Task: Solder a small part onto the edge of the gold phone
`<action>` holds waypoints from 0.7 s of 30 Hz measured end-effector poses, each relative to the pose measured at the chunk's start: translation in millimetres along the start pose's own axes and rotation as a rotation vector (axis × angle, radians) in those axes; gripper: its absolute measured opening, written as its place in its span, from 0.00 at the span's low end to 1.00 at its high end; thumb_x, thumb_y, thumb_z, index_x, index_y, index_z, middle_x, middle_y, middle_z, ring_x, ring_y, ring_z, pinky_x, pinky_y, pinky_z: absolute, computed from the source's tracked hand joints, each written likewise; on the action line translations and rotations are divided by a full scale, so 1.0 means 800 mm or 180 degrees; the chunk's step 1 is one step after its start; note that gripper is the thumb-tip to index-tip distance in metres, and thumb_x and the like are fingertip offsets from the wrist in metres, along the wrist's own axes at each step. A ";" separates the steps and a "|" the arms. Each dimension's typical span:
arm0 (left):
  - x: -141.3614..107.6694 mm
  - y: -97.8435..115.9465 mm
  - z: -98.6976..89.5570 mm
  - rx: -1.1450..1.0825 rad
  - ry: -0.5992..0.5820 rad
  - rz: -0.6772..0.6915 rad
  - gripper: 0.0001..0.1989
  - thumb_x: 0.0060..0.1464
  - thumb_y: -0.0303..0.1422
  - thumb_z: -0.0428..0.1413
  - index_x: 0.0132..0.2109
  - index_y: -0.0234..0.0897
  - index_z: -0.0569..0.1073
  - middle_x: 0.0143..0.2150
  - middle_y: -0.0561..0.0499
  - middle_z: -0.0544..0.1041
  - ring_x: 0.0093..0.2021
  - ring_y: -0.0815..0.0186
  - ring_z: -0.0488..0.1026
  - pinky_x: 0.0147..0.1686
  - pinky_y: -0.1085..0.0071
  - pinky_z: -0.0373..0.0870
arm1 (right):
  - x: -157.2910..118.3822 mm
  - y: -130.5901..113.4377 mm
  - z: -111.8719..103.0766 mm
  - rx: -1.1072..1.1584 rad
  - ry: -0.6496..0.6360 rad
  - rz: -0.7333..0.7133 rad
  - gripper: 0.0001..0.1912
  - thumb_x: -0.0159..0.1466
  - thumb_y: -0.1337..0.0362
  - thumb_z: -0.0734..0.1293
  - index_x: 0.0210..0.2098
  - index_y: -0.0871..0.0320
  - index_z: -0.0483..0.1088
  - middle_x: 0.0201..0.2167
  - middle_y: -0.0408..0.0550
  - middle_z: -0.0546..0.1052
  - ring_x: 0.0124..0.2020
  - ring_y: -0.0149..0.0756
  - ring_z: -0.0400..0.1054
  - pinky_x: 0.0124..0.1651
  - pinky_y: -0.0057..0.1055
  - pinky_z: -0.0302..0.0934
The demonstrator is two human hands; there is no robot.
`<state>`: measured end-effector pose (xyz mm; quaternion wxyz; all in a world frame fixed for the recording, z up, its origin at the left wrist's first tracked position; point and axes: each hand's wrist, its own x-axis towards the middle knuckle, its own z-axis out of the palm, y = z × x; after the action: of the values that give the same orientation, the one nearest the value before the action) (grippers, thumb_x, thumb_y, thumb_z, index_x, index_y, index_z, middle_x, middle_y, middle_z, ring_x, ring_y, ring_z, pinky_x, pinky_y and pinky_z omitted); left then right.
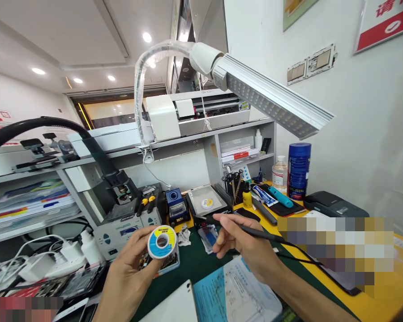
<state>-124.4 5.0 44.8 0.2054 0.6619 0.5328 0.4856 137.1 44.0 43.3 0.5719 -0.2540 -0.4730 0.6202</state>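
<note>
Between the fingers and thumb of my left hand point(129, 268) is a solder wire spool point(154, 248) with a yellow, blue and white label facing me. My right hand point(246, 243) grips a black soldering iron point(263, 233) like a pen, its cable running off to the right. The iron's tip points left, above the green mat point(191, 257) and apart from the spool. Below the spool, a small clear tray point(172, 264) of tiny parts is partly hidden. A blue and white booklet point(235, 288) lies under my right forearm, beside a white flat object point(174, 304).
Grey bench stations point(124, 237) stand at left, near a blue device point(177, 206). An LED lamp point(272, 100) hangs overhead. A yellow bottle point(246, 199), a blue can point(298, 172) and a black device point(336, 205) stand at right. White chargers point(40, 267) crowd the far left.
</note>
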 end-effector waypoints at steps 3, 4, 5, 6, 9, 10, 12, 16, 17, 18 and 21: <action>-0.001 -0.004 -0.010 0.0155 -0.0038 -0.0021 0.15 0.62 0.42 0.59 0.55 0.49 0.76 0.61 0.48 0.70 0.57 0.53 0.70 0.44 0.70 0.72 | 0.002 -0.004 -0.004 0.0249 0.0072 0.0198 0.19 0.62 0.55 0.74 0.46 0.62 0.79 0.19 0.44 0.78 0.21 0.38 0.76 0.22 0.29 0.71; -0.002 -0.005 -0.012 0.0190 0.0007 -0.0010 0.15 0.62 0.41 0.58 0.55 0.50 0.75 0.62 0.49 0.70 0.59 0.54 0.69 0.47 0.70 0.71 | 0.003 -0.004 -0.005 0.0332 0.0077 0.0276 0.17 0.60 0.57 0.75 0.44 0.61 0.79 0.18 0.44 0.78 0.20 0.38 0.76 0.21 0.28 0.70; -0.003 -0.007 -0.013 0.0215 0.0062 0.0001 0.15 0.62 0.41 0.58 0.56 0.51 0.74 0.62 0.50 0.70 0.61 0.54 0.68 0.48 0.70 0.70 | 0.004 -0.004 -0.007 0.0404 0.0077 0.0356 0.15 0.59 0.58 0.76 0.42 0.60 0.79 0.19 0.44 0.78 0.20 0.38 0.76 0.21 0.28 0.70; -0.004 -0.008 -0.013 0.0236 0.0126 0.0014 0.15 0.62 0.41 0.58 0.56 0.51 0.74 0.63 0.50 0.70 0.61 0.54 0.68 0.49 0.70 0.70 | 0.005 -0.004 -0.008 0.0467 0.0086 0.0436 0.13 0.58 0.60 0.76 0.40 0.60 0.79 0.19 0.44 0.78 0.21 0.38 0.76 0.21 0.28 0.71; -0.008 -0.010 -0.010 0.0357 0.0336 0.0118 0.14 0.62 0.40 0.59 0.54 0.49 0.75 0.61 0.49 0.72 0.60 0.53 0.69 0.49 0.69 0.69 | 0.009 -0.002 -0.012 0.0628 0.0185 0.0627 0.11 0.57 0.63 0.77 0.38 0.60 0.80 0.21 0.44 0.79 0.23 0.37 0.77 0.22 0.27 0.71; -0.009 -0.009 -0.009 0.0408 0.0420 0.0173 0.13 0.61 0.39 0.59 0.53 0.49 0.75 0.60 0.49 0.72 0.58 0.54 0.70 0.50 0.69 0.70 | 0.010 -0.001 -0.013 0.0675 0.0230 0.0667 0.11 0.57 0.64 0.78 0.39 0.61 0.80 0.22 0.45 0.79 0.23 0.36 0.77 0.23 0.26 0.72; -0.011 -0.007 -0.006 0.0489 0.0581 0.0297 0.13 0.60 0.38 0.59 0.52 0.48 0.76 0.58 0.49 0.74 0.56 0.55 0.71 0.48 0.70 0.70 | 0.011 0.000 -0.013 0.0741 0.0279 0.0698 0.13 0.57 0.65 0.78 0.41 0.61 0.81 0.24 0.45 0.79 0.24 0.35 0.77 0.24 0.25 0.72; -0.015 -0.003 -0.001 0.0758 0.0744 0.0593 0.12 0.60 0.35 0.59 0.51 0.47 0.76 0.57 0.48 0.75 0.55 0.55 0.73 0.44 0.71 0.72 | 0.011 0.002 -0.009 0.0512 0.0328 0.0604 0.16 0.57 0.61 0.79 0.41 0.63 0.81 0.25 0.47 0.80 0.23 0.34 0.76 0.24 0.26 0.73; -0.016 -0.002 0.001 0.0838 0.0760 0.0670 0.12 0.60 0.35 0.59 0.51 0.47 0.76 0.57 0.47 0.75 0.55 0.55 0.74 0.44 0.72 0.73 | 0.011 0.003 -0.007 0.0395 0.0380 0.0545 0.16 0.57 0.59 0.79 0.40 0.63 0.81 0.26 0.48 0.80 0.23 0.35 0.76 0.23 0.26 0.72; -0.017 -0.001 0.002 0.0911 0.0749 0.0746 0.12 0.60 0.34 0.58 0.51 0.46 0.76 0.57 0.47 0.75 0.55 0.56 0.74 0.43 0.72 0.73 | 0.011 0.004 -0.006 0.0288 0.0438 0.0477 0.17 0.57 0.57 0.79 0.39 0.64 0.82 0.26 0.49 0.81 0.23 0.35 0.76 0.23 0.27 0.72; -0.022 0.003 0.006 0.1051 0.0694 0.0942 0.13 0.60 0.31 0.58 0.52 0.46 0.75 0.57 0.45 0.75 0.53 0.56 0.75 0.43 0.70 0.73 | 0.010 0.007 -0.004 0.0077 0.0541 0.0339 0.18 0.57 0.55 0.79 0.38 0.64 0.81 0.27 0.52 0.81 0.23 0.36 0.76 0.23 0.28 0.73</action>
<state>-118.2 -10.3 36.9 -0.0376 0.7010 0.5212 0.4853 135.5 53.4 38.8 0.5792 -0.3235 -0.4011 0.6316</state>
